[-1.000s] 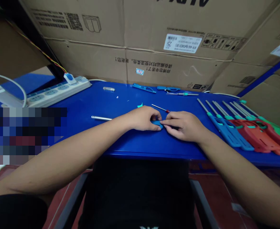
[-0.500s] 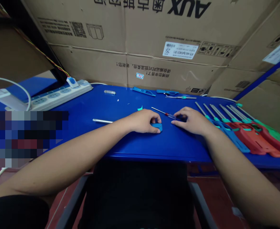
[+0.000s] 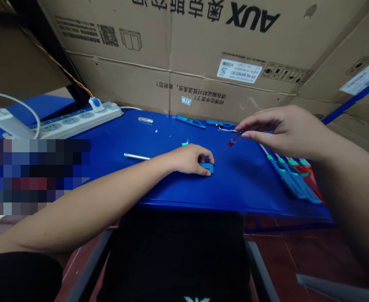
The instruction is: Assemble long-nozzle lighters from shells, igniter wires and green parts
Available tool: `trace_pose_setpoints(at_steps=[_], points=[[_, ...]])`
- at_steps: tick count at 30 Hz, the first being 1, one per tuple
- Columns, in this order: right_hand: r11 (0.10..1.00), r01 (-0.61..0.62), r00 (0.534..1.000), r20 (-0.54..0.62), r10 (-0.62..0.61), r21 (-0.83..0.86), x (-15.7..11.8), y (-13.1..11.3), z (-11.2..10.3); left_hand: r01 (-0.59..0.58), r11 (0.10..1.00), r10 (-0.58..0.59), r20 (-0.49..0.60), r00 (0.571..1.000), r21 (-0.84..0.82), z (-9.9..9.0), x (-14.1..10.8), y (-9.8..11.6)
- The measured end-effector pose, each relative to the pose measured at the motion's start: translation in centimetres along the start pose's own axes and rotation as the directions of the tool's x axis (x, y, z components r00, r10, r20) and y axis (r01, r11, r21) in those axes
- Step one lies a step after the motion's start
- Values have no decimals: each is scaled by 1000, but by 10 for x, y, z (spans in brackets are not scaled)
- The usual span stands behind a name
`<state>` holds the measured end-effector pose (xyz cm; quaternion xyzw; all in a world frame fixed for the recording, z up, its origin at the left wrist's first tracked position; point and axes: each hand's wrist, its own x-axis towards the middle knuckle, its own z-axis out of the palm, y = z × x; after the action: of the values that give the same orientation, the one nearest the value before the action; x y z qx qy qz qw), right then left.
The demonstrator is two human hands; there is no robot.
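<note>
My left hand (image 3: 192,159) rests on the blue table and grips the end of a blue lighter (image 3: 207,167) between thumb and fingers. A metal tube (image 3: 136,157) sticks out on the other side of that hand, beneath the forearm. Raised above the table, my right hand (image 3: 266,128) pinches a screwdriver (image 3: 234,138) by its clear and red handle, and the shaft points down and left toward the lighter. A small green piece (image 3: 185,143) lies just behind my left hand.
Blue shell parts (image 3: 190,121) lie along the back, before a large cardboard box (image 3: 172,71). A clear piece (image 3: 145,120) is left of them. Several blue and red lighters (image 3: 293,178) line the right side, partly behind my right arm. A power strip (image 3: 77,121) stands at the left.
My right hand has picked up the screwdriver from the table and lifted it up and to the right. My left hand has stayed in place on the blue lighter.
</note>
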<state>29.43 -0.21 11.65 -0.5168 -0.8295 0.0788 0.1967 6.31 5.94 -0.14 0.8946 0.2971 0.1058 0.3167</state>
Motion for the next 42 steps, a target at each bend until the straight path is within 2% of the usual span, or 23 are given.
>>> trace_pose_setpoints(at_steps=[4,7,15,24,31,42], points=[[990,102,994,51,-98,-94,4,-14,-1,33,999,-34,-9,999,-33,1,1,-1],[983,123,990,79,-113,-134,6,-17,-1,33,999,-33,2,999,-43,1,1,-2],[988,64,996,73,-55,-140,12,-12,2,32,999,-32,-1,999,-27,0,1,0],[989,106,992,75,-98,-104,15,-7,7,31,999,-30,11,999,-40,0,0,1],[993,55,997,64,-49,-103,15,-7,6,6,1000,-6,-1,1000,-26,1,1,-2],[997,42,998,52,-38,-65,16,-8,7,20,1000,-20,14,1000,-21,-1,0,1]])
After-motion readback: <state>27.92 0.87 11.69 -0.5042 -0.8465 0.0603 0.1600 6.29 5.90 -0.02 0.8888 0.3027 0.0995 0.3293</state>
